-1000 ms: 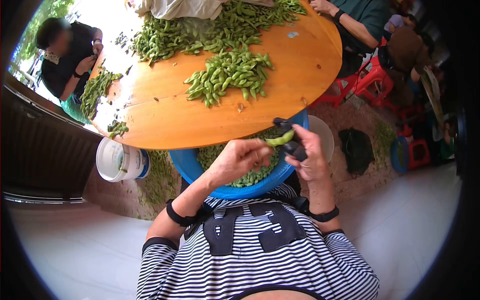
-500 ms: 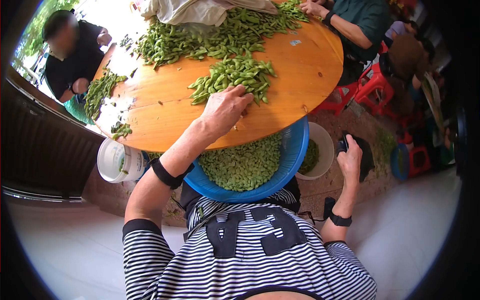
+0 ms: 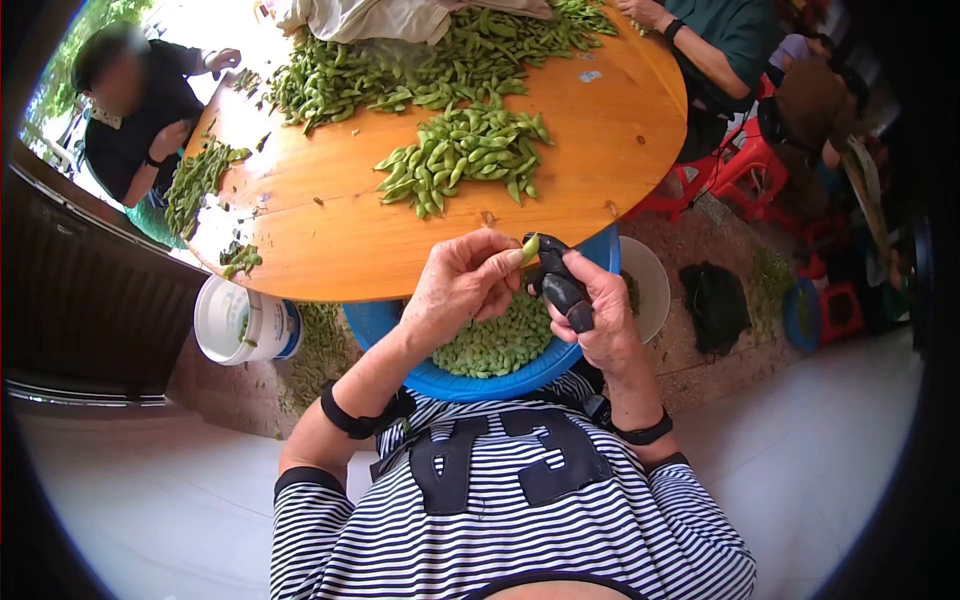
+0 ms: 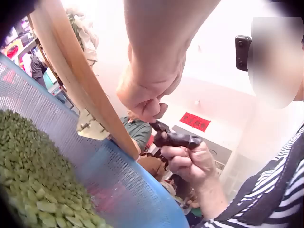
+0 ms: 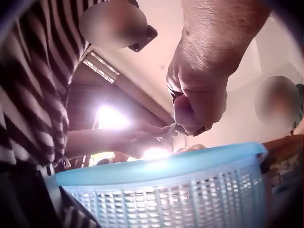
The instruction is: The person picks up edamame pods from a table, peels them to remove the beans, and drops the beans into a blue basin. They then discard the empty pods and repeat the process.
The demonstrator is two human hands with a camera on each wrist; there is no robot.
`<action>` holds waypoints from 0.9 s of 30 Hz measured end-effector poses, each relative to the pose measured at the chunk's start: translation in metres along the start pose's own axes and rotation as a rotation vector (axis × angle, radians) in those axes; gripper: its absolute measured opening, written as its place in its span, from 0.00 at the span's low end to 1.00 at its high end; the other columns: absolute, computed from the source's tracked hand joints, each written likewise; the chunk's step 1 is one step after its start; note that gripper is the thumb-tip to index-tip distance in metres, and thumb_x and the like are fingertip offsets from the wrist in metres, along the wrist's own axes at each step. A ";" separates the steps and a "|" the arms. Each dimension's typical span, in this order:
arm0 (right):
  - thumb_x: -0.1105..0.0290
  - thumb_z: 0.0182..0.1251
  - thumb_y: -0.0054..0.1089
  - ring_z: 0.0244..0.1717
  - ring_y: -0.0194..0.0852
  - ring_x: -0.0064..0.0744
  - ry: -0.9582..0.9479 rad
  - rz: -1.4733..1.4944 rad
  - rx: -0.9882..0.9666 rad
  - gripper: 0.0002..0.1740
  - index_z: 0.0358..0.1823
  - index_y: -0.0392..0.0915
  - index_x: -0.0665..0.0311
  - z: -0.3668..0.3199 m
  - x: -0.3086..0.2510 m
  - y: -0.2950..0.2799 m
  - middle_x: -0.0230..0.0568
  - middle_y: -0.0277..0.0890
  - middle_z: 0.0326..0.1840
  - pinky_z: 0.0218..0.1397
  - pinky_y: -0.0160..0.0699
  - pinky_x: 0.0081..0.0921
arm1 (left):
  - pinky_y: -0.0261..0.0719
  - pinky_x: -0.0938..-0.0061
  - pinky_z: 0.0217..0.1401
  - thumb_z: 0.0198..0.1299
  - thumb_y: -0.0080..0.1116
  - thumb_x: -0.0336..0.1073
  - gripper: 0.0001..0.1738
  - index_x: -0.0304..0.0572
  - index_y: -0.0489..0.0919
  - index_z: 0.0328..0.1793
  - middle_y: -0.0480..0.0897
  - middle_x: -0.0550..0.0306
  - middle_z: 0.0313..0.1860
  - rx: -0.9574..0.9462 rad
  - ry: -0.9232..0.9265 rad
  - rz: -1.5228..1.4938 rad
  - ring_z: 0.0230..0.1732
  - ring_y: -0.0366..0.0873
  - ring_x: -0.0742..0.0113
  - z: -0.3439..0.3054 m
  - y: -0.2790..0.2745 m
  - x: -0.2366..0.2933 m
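Note:
My left hand (image 3: 458,282) pinches a green soybean pod (image 3: 531,248) between thumb and fingers. The pod's far end meets a black hand tool (image 3: 562,285), which my right hand (image 3: 608,315) grips; its exact kind is unclear. In the left wrist view the tool (image 4: 178,139) lies across the curled fingers of the right hand (image 4: 190,164), with its tip at the left fingertips. Both hands are above a blue basket (image 3: 475,388) that holds shelled green beans (image 3: 490,345). In the right wrist view the basket's mesh side (image 5: 180,199) stands below the hands.
A wooden table (image 3: 340,245) overhangs the basket's far side and bears a small pod pile (image 3: 465,155) and a larger heap (image 3: 390,85) partly under cloth. White buckets (image 3: 240,325) flank the basket. Other people sit left and right; red stools (image 3: 750,175) stand at right.
My left hand has come back from the small pod pile with a pod. My right hand has moved in from the right with the black tool, and the two meet over the basket.

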State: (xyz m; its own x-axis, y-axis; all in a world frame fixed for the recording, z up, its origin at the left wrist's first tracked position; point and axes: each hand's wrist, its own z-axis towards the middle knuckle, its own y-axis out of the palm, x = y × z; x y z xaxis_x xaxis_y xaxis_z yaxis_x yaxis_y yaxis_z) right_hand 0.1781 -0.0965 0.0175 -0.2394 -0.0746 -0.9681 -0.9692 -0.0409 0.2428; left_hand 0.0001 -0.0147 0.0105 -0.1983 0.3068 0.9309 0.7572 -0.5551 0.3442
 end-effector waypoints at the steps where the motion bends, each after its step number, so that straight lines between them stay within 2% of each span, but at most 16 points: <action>1: 0.63 0.69 0.59 0.25 0.60 0.10 0.002 -0.002 0.001 0.18 0.52 0.75 0.69 0.000 0.001 0.000 0.26 0.68 0.31 0.24 0.61 0.10 | 0.61 0.83 0.16 0.69 0.55 0.34 0.08 0.36 0.78 0.44 0.78 0.62 0.25 0.000 -0.001 -0.003 0.17 0.70 0.79 -0.001 0.003 -0.003; 3: 0.62 0.68 0.59 0.23 0.59 0.08 0.031 0.208 -0.002 0.23 0.58 0.72 0.71 -0.001 0.002 -0.002 0.28 0.70 0.31 0.20 0.60 0.09 | 0.62 0.83 0.18 0.69 0.55 0.34 0.08 0.36 0.78 0.42 0.77 0.63 0.24 0.128 0.080 0.115 0.19 0.70 0.79 -0.004 0.010 -0.006; 4: 0.62 0.68 0.59 0.23 0.59 0.08 0.034 0.206 -0.003 0.23 0.58 0.72 0.71 -0.001 0.003 -0.002 0.28 0.70 0.31 0.20 0.60 0.09 | 0.62 0.83 0.18 0.69 0.55 0.34 0.08 0.36 0.78 0.42 0.77 0.63 0.24 0.130 0.079 0.112 0.19 0.70 0.79 -0.005 0.011 -0.011; 6: 0.59 0.70 0.58 0.21 0.59 0.09 0.014 0.152 0.000 0.28 0.62 0.70 0.73 -0.002 0.005 -0.005 0.31 0.74 0.33 0.19 0.60 0.09 | 0.62 0.84 0.19 0.69 0.56 0.34 0.08 0.37 0.77 0.41 0.76 0.65 0.24 0.151 0.277 0.396 0.21 0.69 0.80 -0.004 0.010 -0.023; 7: 0.59 0.70 0.58 0.21 0.59 0.09 0.015 0.154 0.001 0.28 0.62 0.70 0.73 -0.001 0.008 -0.007 0.31 0.74 0.33 0.19 0.60 0.09 | 0.62 0.84 0.19 0.69 0.56 0.34 0.08 0.37 0.77 0.41 0.76 0.65 0.24 0.150 0.274 0.396 0.21 0.69 0.80 -0.005 0.010 -0.024; 9: 0.53 0.71 0.56 0.21 0.57 0.09 -0.014 0.154 -0.050 0.31 0.64 0.69 0.70 0.000 0.015 -0.014 0.33 0.77 0.35 0.18 0.57 0.08 | 0.59 0.85 0.20 0.68 0.56 0.35 0.07 0.38 0.77 0.41 0.75 0.65 0.24 0.181 0.444 0.646 0.20 0.66 0.82 -0.006 0.009 -0.023; 10: 0.53 0.71 0.56 0.21 0.57 0.09 -0.013 0.155 -0.048 0.31 0.64 0.69 0.70 0.002 0.016 -0.017 0.33 0.77 0.35 0.18 0.57 0.08 | 0.59 0.85 0.20 0.68 0.56 0.35 0.07 0.38 0.77 0.41 0.75 0.65 0.24 0.180 0.443 0.646 0.20 0.66 0.82 -0.007 0.007 -0.020; 12: 0.51 0.70 0.55 0.21 0.56 0.09 0.121 0.241 -0.106 0.31 0.63 0.70 0.69 0.004 0.016 -0.023 0.35 0.77 0.37 0.18 0.55 0.07 | 0.57 0.86 0.19 0.68 0.56 0.35 0.07 0.39 0.76 0.40 0.74 0.66 0.24 -0.052 0.030 -0.015 0.19 0.63 0.83 -0.010 0.004 -0.012; 15: 0.52 0.70 0.56 0.21 0.56 0.10 0.162 0.336 -0.127 0.28 0.61 0.73 0.67 0.006 0.024 -0.026 0.34 0.77 0.36 0.18 0.54 0.06 | 0.58 0.86 0.21 0.69 0.55 0.37 0.09 0.41 0.76 0.37 0.72 0.68 0.24 -0.088 -0.157 -0.331 0.21 0.64 0.84 -0.009 0.001 -0.014; 16: 0.52 0.70 0.56 0.21 0.56 0.10 0.162 0.337 -0.128 0.28 0.61 0.73 0.67 0.006 0.023 -0.025 0.34 0.77 0.36 0.18 0.54 0.06 | 0.58 0.86 0.21 0.69 0.55 0.37 0.09 0.41 0.76 0.37 0.72 0.68 0.24 -0.087 -0.158 -0.330 0.21 0.64 0.84 -0.010 0.003 -0.014; 19: 0.57 0.72 0.52 0.23 0.58 0.09 0.084 0.344 -0.105 0.22 0.57 0.75 0.67 0.002 0.018 -0.018 0.31 0.75 0.34 0.19 0.55 0.07 | 0.57 0.87 0.21 0.67 0.59 0.34 0.07 0.41 0.75 0.37 0.73 0.69 0.25 -0.056 -0.099 -0.302 0.22 0.63 0.86 -0.010 0.014 -0.014; 21: 0.69 0.69 0.48 0.24 0.60 0.09 -0.035 -0.014 -0.031 0.16 0.53 0.77 0.68 -0.002 0.016 -0.012 0.28 0.71 0.34 0.21 0.58 0.07 | 0.60 0.85 0.21 0.63 0.63 0.30 0.07 0.40 0.75 0.37 0.74 0.70 0.26 -0.007 0.038 -0.023 0.23 0.65 0.85 -0.010 0.018 -0.018; 22: 0.82 0.57 0.44 0.29 0.64 0.15 -0.022 -0.112 0.037 0.19 0.50 0.76 0.73 -0.004 0.012 -0.006 0.30 0.68 0.35 0.29 0.62 0.10 | 0.65 0.82 0.23 0.59 0.66 0.26 0.08 0.38 0.76 0.37 0.75 0.70 0.26 0.053 0.153 0.147 0.25 0.68 0.85 -0.010 0.018 -0.024; 23: 0.82 0.57 0.44 0.29 0.64 0.15 -0.022 -0.113 0.034 0.19 0.50 0.76 0.73 -0.003 0.012 -0.005 0.30 0.68 0.35 0.29 0.62 0.10 | 0.65 0.82 0.23 0.59 0.66 0.26 0.08 0.38 0.76 0.37 0.75 0.70 0.26 0.055 0.153 0.146 0.25 0.68 0.85 -0.011 0.019 -0.024; 25: 0.88 0.44 0.41 0.33 0.65 0.23 -0.263 -0.418 0.056 0.26 0.48 0.74 0.76 -0.002 0.011 -0.005 0.36 0.67 0.36 0.35 0.63 0.14 | 0.69 0.82 0.26 0.62 0.64 0.28 0.06 0.37 0.77 0.38 0.77 0.69 0.26 0.206 0.267 0.585 0.24 0.69 0.82 -0.013 0.020 -0.022; 27: 0.88 0.42 0.41 0.34 0.65 0.26 -0.288 -0.500 0.083 0.26 0.47 0.74 0.77 -0.001 0.008 0.002 0.39 0.67 0.35 0.36 0.63 0.15 | 0.68 0.82 0.26 0.64 0.61 0.31 0.05 0.37 0.77 0.38 0.77 0.68 0.26 0.201 0.298 0.637 0.23 0.69 0.82 -0.011 0.014 -0.026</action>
State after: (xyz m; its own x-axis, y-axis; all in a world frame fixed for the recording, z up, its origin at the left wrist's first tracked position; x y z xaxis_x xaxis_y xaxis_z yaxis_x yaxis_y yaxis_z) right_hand 0.1743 -0.0984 0.0107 0.2536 0.2077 -0.9448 -0.9670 0.0781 -0.2424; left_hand 0.0093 -0.0392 -0.0074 0.1793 -0.2676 0.9467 0.8763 -0.3940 -0.2773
